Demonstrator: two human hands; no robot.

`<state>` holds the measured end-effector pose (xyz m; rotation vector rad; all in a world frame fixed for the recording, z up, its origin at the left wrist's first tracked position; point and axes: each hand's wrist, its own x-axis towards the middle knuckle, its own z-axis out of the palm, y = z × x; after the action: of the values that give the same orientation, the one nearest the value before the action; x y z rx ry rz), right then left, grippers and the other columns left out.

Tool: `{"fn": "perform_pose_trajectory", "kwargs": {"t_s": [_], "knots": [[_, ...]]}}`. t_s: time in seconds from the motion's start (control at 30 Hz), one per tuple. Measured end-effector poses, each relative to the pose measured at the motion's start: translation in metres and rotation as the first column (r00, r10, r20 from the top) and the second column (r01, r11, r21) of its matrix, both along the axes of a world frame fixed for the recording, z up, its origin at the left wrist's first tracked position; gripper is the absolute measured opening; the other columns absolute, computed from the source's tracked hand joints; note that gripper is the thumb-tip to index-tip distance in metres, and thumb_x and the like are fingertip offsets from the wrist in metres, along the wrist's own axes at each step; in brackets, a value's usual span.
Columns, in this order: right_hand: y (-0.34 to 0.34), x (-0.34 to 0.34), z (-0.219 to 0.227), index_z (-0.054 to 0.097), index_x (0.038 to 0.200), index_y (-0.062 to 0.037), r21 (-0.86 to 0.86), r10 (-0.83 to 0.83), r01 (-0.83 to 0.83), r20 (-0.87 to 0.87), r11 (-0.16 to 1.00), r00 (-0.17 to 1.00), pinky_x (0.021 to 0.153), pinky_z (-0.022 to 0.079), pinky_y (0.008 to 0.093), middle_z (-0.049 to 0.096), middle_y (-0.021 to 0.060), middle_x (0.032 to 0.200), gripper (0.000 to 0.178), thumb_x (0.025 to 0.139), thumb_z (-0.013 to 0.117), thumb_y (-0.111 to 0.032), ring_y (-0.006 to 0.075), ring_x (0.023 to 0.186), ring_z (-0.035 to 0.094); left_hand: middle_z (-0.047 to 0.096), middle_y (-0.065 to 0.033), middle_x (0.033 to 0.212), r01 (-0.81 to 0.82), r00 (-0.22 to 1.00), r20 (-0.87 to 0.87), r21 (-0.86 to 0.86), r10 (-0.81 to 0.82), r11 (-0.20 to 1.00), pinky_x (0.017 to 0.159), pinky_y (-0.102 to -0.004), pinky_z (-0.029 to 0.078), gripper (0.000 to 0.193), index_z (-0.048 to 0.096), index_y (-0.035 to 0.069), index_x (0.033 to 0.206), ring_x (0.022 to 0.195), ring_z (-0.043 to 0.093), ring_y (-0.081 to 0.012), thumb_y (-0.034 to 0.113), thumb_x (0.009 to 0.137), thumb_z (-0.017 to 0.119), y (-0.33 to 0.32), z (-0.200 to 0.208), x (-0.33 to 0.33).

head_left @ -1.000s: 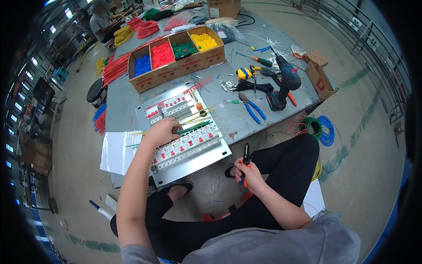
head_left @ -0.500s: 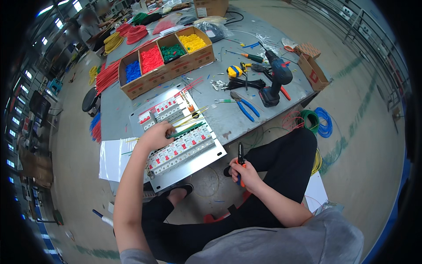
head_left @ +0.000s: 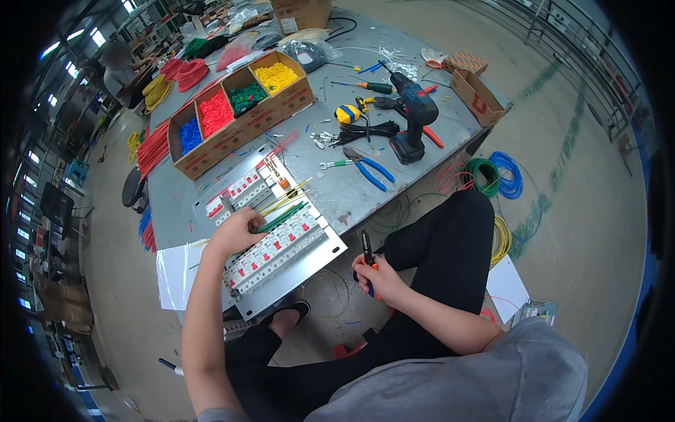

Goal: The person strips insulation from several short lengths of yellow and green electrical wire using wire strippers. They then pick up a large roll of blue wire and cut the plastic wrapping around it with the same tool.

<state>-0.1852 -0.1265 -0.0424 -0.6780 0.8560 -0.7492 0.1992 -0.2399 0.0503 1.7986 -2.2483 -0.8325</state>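
Observation:
My left hand (head_left: 239, 231) reaches over the metal mounting plate (head_left: 329, 247), between two rows of circuit breakers. Its fingers are curled down at a bundle of green wires (head_left: 283, 217), and the fingertips are partly hidden. Nearer me lies the long row of white breakers with red switches (head_left: 275, 246); a shorter breaker row (head_left: 242, 188) sits beyond the hand. Yellow wires (head_left: 285, 200) run across the plate beside the green ones. Above my lap, off the table edge, my right hand (head_left: 382, 279) is closed round hand pliers (head_left: 366, 246) with dark jaws and orange-and-blue handles.
A divided cardboard box (head_left: 246, 117) holds blue, red, green and yellow small parts. Toward the table's right lie blue-handled pliers (head_left: 370, 171), a cordless drill (head_left: 415, 116), black cable ties (head_left: 369, 132) and a yellow tape measure (head_left: 347, 114). Wire coils (head_left: 481, 176) rest on the floor.
The whole scene has shifted left in the picture as my head turned slightly. My left hand stays at the green wires, and the pliers remain in my right hand.

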Motion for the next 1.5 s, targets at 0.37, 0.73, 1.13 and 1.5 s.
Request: {"fn": "perform_pose_trajectory", "kwargs": {"t_s": [0.37,0.73,1.13,1.5], "knots": [[0.003,0.001,0.004,0.058,0.114,-0.0022,-0.007,-0.004,0.004,0.009,1.000,1.000,0.060,0.047,0.0305,0.054,0.0024,0.074,0.012,0.108,0.060,-0.012,0.0133,0.061,0.054,0.073,-0.0169,0.098,0.023,0.997,0.070,-0.075,-0.018,0.997,0.083,-0.0428,0.059,0.020,0.079,-0.001,0.095,0.091,0.072,-0.0354,0.014,0.083,0.085,-0.005,-0.007,0.005],[0.001,0.002,0.000,0.058,0.113,-0.0030,-0.020,0.005,-0.006,-0.030,1.000,1.000,0.058,0.046,0.0297,0.054,0.0018,0.073,0.012,0.108,0.061,-0.013,0.0121,0.059,0.052,0.074,-0.0252,0.105,-0.077,0.961,0.256,-0.132,0.109,0.988,0.091,-0.0524,0.057,0.028,0.069,-0.001,0.113,0.100,0.071,-0.0451,0.021,0.096,0.070,-0.003,-0.014,-0.011],[0.003,0.004,0.006,0.057,0.114,-0.0034,-0.083,-0.008,0.011,0.047,0.997,0.999,0.056,0.044,0.0293,0.050,0.0008,0.071,0.014,0.111,0.059,-0.017,0.0110,0.057,0.049,0.066,-0.0214,0.089,-0.318,0.948,-0.105,-0.229,0.302,0.920,0.074,-0.0473,0.051,0.024,0.060,0.001,0.118,0.082,0.064,-0.0385,0.023,0.113,0.053,0.070,0.108,-0.081],[0.004,-0.009,0.072,0.056,0.117,-0.0099,-0.172,0.015,0.083,0.504,0.982,0.863,0.072,0.044,0.0355,0.047,0.0022,0.079,0.030,0.117,0.047,-0.039,0.0155,0.070,0.049,0.056,-0.0175,0.070,-0.273,0.930,-0.251,0.012,0.268,0.962,0.060,-0.0460,0.045,0.020,0.060,0.001,0.102,0.065,0.061,-0.0378,0.020,0.110,0.058,0.231,0.074,-0.163]]}}
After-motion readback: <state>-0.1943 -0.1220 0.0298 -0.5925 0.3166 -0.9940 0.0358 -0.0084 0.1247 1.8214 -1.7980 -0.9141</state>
